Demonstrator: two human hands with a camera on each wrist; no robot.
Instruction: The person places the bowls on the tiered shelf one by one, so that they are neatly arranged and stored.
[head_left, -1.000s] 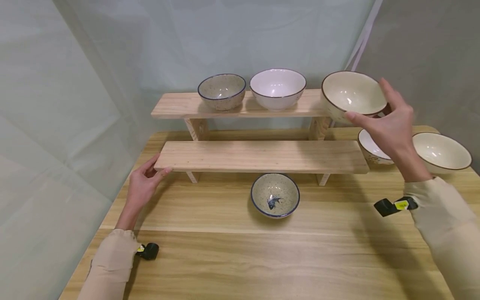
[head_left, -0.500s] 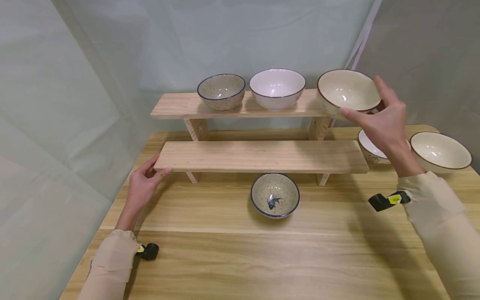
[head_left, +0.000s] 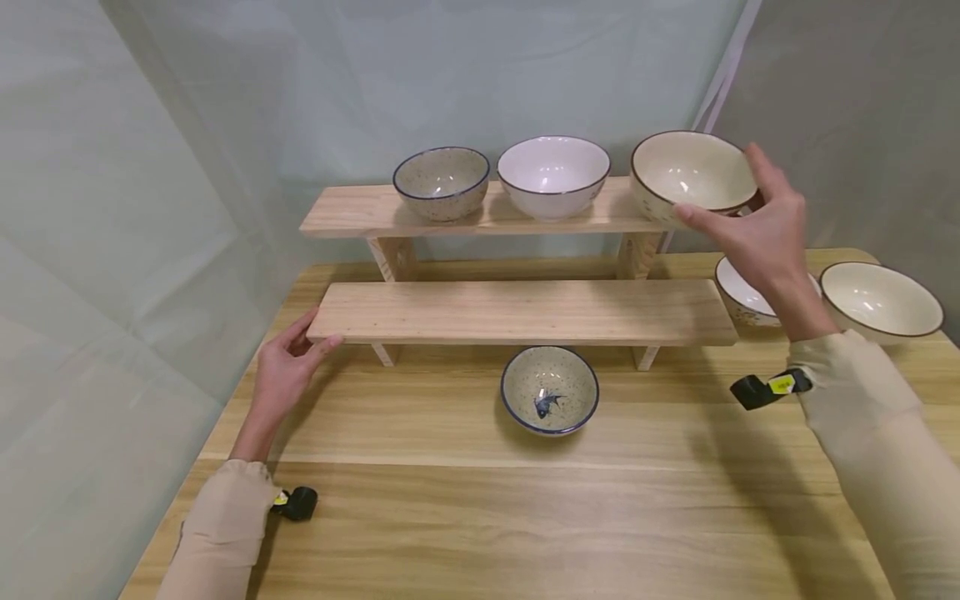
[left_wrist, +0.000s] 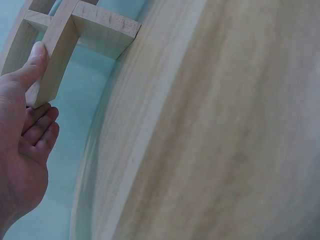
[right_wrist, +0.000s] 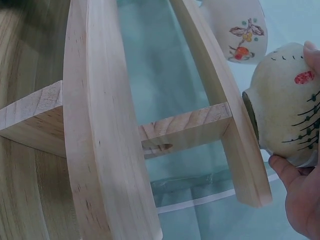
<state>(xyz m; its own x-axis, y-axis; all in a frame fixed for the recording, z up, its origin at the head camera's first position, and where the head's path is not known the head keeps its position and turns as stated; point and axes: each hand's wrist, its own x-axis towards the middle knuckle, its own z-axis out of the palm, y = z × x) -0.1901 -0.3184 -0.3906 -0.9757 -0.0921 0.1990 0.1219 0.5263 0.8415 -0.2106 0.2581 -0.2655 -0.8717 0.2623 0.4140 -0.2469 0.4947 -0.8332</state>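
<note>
My right hand [head_left: 768,229] grips a cream bowl [head_left: 690,175] with a brown rim, thumb at the near side and fingers at the right. The bowl stands over the right end of the top board [head_left: 352,210] of a two-tier wooden display rack. In the right wrist view, the base of the cream bowl [right_wrist: 282,102] is right at this board, its outside painted with red and dark marks. My left hand [head_left: 283,375] pinches the left end of the lower board [head_left: 517,312], with the thumb along its front edge and fingers partly hidden behind.
On the top board sit a speckled grey bowl [head_left: 442,185] and a white bowl [head_left: 553,179]. Another speckled bowl [head_left: 550,392], with a blue fish inside, rests on the table before the rack. At right stand a white bowl [head_left: 742,296] and a cream bowl [head_left: 881,304].
My right hand has carried the cream bowl left and slightly up in the head view, over the top board's right end. The left hand has stayed on the lower board.
</note>
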